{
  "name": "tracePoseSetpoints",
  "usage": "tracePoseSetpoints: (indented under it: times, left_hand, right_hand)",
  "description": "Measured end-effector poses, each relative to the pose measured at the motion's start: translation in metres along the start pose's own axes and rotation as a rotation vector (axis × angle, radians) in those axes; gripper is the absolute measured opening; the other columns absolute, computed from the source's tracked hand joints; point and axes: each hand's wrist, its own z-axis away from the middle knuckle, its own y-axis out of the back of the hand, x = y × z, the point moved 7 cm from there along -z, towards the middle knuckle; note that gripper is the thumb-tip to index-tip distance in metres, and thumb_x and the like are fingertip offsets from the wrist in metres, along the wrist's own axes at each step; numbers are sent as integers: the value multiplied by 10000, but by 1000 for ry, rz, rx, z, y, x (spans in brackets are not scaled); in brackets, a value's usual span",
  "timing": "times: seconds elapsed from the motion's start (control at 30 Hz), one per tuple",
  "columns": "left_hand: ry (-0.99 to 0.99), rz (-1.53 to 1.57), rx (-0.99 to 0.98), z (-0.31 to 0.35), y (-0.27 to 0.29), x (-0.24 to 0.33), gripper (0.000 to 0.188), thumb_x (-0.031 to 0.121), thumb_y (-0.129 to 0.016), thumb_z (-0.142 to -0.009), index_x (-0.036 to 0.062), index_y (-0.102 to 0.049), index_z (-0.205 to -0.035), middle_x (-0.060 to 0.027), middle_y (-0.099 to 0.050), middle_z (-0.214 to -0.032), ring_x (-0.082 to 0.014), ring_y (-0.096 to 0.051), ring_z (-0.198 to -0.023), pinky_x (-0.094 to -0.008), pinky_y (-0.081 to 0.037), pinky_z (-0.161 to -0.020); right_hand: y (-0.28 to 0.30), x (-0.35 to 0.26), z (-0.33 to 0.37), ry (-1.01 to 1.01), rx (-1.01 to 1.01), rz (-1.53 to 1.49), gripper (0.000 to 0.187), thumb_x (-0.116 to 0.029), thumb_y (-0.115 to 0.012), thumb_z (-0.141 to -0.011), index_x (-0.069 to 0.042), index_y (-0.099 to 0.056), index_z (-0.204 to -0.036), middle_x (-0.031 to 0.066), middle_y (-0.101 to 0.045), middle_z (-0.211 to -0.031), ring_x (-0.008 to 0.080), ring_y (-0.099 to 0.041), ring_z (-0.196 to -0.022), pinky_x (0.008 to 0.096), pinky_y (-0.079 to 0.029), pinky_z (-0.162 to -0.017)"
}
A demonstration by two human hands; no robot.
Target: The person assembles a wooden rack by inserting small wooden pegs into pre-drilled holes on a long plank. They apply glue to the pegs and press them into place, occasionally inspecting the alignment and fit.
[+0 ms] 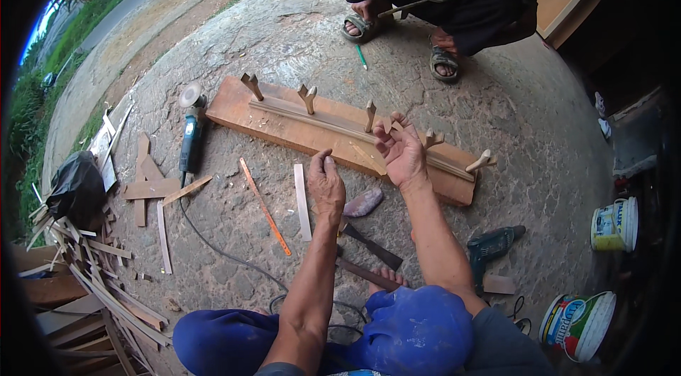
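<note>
A thick wooden plank [230,101] lies slantwise on the ground, bearing a narrow wooden rail [298,116] with several upright forked pegs [307,98]. Over the plank, near the middle pegs, my right hand [403,156] is turned palm up, its fingers curled round a small brown wood piece [391,125]. My left hand [327,188] is just in front of the plank's near edge, with fingers curled and thumb upward; whatever it may hold is hidden. A thin wood strip [369,159] lies on the plank between my hands. Below them are a stone [363,202] and a flat dark blade tool [372,245].
An angle grinder [190,138] lies left of the plank, its cord trailing toward me. A drill [489,252] and two buckets [615,225] are at right. Wood scraps [150,188] and an orange strip [264,206] lie left. Another person's sandalled feet [443,64] stand beyond the plank.
</note>
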Motion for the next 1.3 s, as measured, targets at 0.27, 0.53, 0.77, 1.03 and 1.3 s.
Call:
tracePoseSetpoints:
  times: [0.27,0.53,0.77,1.03,1.3]
  left_hand:
    - [-28,-23,-137,-9,-25,13,272,154,-493,-996,-11,-607,-1180,-103,-648,-985,-158,-594,-906,-281,-466,-822]
    - [-302,-319,-311,-40,-70,23,479,144,-632,-876,39,-531,-1332,-179,-635,-1217,-299,-601,-1146,-388,-469,-980]
    - [-292,-366,-353,-45,-89,23,508,214,-673,-835,41,-560,-1299,-208,-644,-1175,-348,-611,-1114,-403,-477,-964]
    - [-265,-367,-384,-51,-99,50,304,167,-649,-830,116,-651,-1130,-175,-685,-990,-378,-649,-936,-467,-513,-793]
    - [-306,-321,-345,-51,-102,46,216,250,-606,-872,52,-643,-951,-194,-660,-877,-387,-643,-845,-451,-504,-714]
  right_hand:
    - [17,-4,-26,380,103,499,243,-52,-580,-927,-59,-483,-1149,97,-624,-1059,142,-607,-871,276,-520,-730]
    - [14,-6,-47,623,-46,1018,320,-66,-559,-942,-4,-450,-1236,123,-612,-1089,178,-615,-991,310,-496,-867]
    - [9,-1,-44,615,-77,962,285,-64,-559,-947,-4,-475,-1213,119,-618,-1103,180,-618,-1024,317,-497,-886]
    - [12,-3,-51,598,-139,849,318,-51,-568,-954,10,-478,-1253,119,-627,-1150,172,-606,-1073,301,-484,-935]
    - [11,-4,-50,610,-151,896,305,-45,-570,-955,12,-494,-1244,123,-633,-1151,171,-603,-1081,298,-472,-951]
